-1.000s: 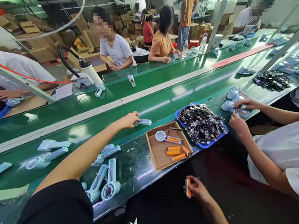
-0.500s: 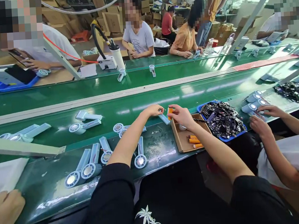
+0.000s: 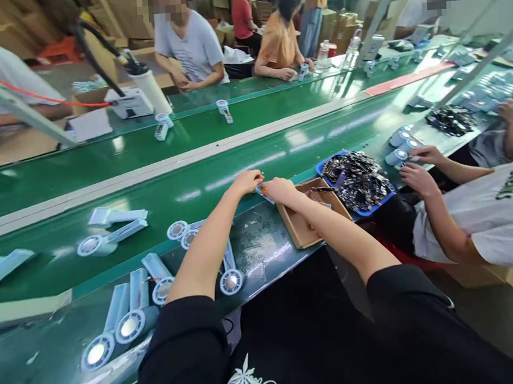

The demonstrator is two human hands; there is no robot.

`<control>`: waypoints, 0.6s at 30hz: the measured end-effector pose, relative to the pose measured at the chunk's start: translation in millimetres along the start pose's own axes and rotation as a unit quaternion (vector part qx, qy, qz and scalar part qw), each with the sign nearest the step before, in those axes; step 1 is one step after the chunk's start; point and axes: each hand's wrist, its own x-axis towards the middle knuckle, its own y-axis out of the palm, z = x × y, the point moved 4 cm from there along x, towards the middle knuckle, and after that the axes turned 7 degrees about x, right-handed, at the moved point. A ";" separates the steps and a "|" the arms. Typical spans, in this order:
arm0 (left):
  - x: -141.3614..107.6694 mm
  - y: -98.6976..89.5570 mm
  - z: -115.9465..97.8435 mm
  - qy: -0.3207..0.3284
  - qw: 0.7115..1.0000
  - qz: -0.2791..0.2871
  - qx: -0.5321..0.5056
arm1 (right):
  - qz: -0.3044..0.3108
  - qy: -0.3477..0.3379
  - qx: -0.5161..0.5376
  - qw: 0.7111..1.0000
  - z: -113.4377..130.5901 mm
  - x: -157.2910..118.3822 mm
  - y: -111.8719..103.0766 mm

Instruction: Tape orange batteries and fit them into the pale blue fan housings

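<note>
Close together over the bench edge, both my hands work at a light-blue fan handle (image 3: 265, 195), mostly covered by the fingers. My left hand (image 3: 247, 182) is closed at its far end. My right hand (image 3: 279, 190) pinches an orange cylindrical battery (image 3: 263, 189), of which only a sliver shows against the handle. Beside my right wrist is a cardboard tray (image 3: 297, 231), its contents partly covered by my forearm. Several light-blue handheld fan bodies, such as this fan (image 3: 231, 281), lie left of my left forearm.
A blue bin (image 3: 364, 213) heaped with dark circuit boards stands right of the tray. Beyond the bench runs a green conveyor belt (image 3: 160, 186) carrying fan parts (image 3: 111, 233). A co-worker's hands (image 3: 420, 167) handle fans at right; other people sit across the belt.
My right hand has brought the orange battery down and left to the handle, against my left hand. The view has turned, shifting the scene leftward.
</note>
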 end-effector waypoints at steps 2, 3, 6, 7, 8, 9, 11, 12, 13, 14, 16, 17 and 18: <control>3.1 0.7 -2.2 -0.004 1.000 -0.005 0.000 | 0.004 0.010 0.010 1.000 2.0 3.0 2.7; 4.6 1.1 -3.9 -0.006 1.000 -0.007 -0.001 | 0.000 0.013 0.016 1.000 4.1 5.0 3.7; 8.0 1.4 -10.2 -0.011 1.000 -0.010 -0.001 | -0.026 0.012 0.041 0.999 12.6 11.4 -1.7; 8.6 0.9 -11.8 -0.014 1.000 -0.011 -0.001 | -0.034 0.006 0.050 0.998 15.0 12.3 -7.8; 8.9 -0.2 -12.4 -0.019 1.000 -0.013 -0.001 | -0.039 -0.006 0.057 0.998 16.0 11.4 -16.4; 8.8 -1.7 -11.8 -0.026 1.000 -0.017 0.000 | -0.045 -0.023 0.064 0.997 15.1 7.7 -27.2; 6.2 -5.2 -7.2 -0.045 0.999 -0.031 0.002 | -0.063 -0.067 0.074 0.993 4.2 -11.4 -53.0; 3.2 -6.7 -4.0 -0.054 0.998 -0.039 0.002 | -0.089 -0.086 0.082 0.989 -7.0 -27.9 -66.4; -1.1 -7.8 -1.1 -0.060 0.997 -0.048 0.001 | -0.127 -0.099 0.098 0.982 -22.4 -49.2 -78.4; -7.0 -8.7 0.6 -0.064 0.996 -0.060 0.000 | -0.172 -0.100 0.116 0.973 -41.6 -74.7 -87.2; -23.0 -9.5 -1.9 -0.063 0.994 -0.091 0.003 | -0.295 -0.061 0.207 0.931 -90.2 -135.1 -93.0; -32.6 -9.7 -7.0 -0.056 0.992 -0.114 0.005 | -0.323 -0.017 0.249 0.913 -116.1 -165.3 -85.5; -42.7 -9.8 -15.0 -0.043 0.989 -0.142 0.006 | -0.325 0.027 0.293 0.899 -140.2 -193.2 -71.7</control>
